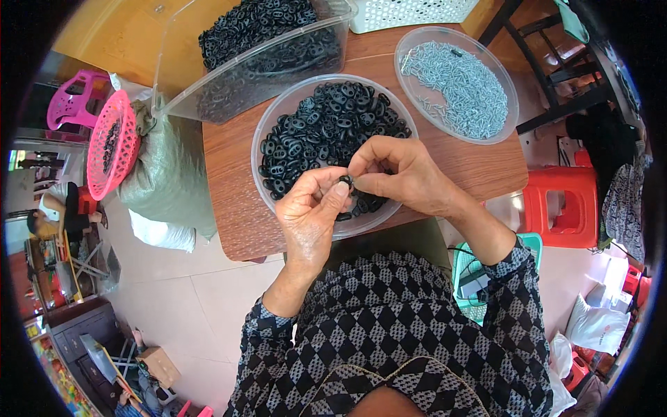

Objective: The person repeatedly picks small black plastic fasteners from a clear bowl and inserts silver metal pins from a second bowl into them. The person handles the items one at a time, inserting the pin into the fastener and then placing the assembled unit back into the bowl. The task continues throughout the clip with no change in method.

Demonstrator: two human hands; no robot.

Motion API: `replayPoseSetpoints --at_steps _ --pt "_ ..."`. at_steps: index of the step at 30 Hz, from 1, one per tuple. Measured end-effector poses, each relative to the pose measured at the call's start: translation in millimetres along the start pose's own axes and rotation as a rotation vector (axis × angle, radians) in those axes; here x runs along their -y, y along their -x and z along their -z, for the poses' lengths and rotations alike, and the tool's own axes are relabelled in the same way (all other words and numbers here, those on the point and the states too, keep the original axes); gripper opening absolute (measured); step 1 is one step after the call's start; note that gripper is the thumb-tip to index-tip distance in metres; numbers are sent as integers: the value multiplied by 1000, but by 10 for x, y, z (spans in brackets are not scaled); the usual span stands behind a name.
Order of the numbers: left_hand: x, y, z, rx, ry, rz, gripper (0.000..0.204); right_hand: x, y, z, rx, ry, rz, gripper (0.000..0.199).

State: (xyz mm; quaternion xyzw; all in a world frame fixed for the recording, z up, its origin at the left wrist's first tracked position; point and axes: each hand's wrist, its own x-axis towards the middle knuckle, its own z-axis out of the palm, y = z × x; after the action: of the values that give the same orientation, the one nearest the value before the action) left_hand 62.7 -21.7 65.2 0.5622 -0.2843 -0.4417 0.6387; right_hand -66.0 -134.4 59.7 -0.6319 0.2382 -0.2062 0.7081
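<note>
Two bare hands meet over a round clear tub of black two-holed plastic pieces, near the middle of the frame. One small black piece sits in the grip of the left hand, pinched between the thumb and the curled fingers. The tips of the right hand hover just beside it, the piece lying to their left; whether they touch it cannot be told. That right grip looks narrow, thumb and forefinger close together, but anything caught between them is too small to make out. The left hand is the nearer, and its thumb covers enough of the piece to hide the long axis. The left forearm rises from the lower edge, thumb uppermost, fingertips turned toward the right of the frame. The right forearm slants in from the lower right, wrist bent, knuckles raised, forefinger arched toward the piece. On the wood-grain tabletop, a round clear tray of slim silver screws occupies the upper right, while a rectangular clear bin at upper left holds more black pieces.
</note>
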Motion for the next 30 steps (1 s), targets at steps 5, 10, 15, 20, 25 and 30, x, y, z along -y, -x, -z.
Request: replayPoseSetpoints --at_steps 5,10,15,20,25,30 --pt "9 26 29 28 -90 -24 15 -41 -4 -18 -11 2 24 11" --pt "31 36 47 30 -230 -99 14 -40 4 -31 -22 -36 5 10" --pt "71 56 24 -18 -324 -182 13 -89 19 -77 -68 -55 -9 9" --pt "100 65 -18 -65 -266 -191 12 -35 36 -196 -159 -48 -14 7" --pt "44 24 -51 -117 -76 -123 10 50 -14 -290 -189 17 32 5" --pt "-100 -131 4 -158 -133 -200 8 76 -247 -341 -267 325 408 7"
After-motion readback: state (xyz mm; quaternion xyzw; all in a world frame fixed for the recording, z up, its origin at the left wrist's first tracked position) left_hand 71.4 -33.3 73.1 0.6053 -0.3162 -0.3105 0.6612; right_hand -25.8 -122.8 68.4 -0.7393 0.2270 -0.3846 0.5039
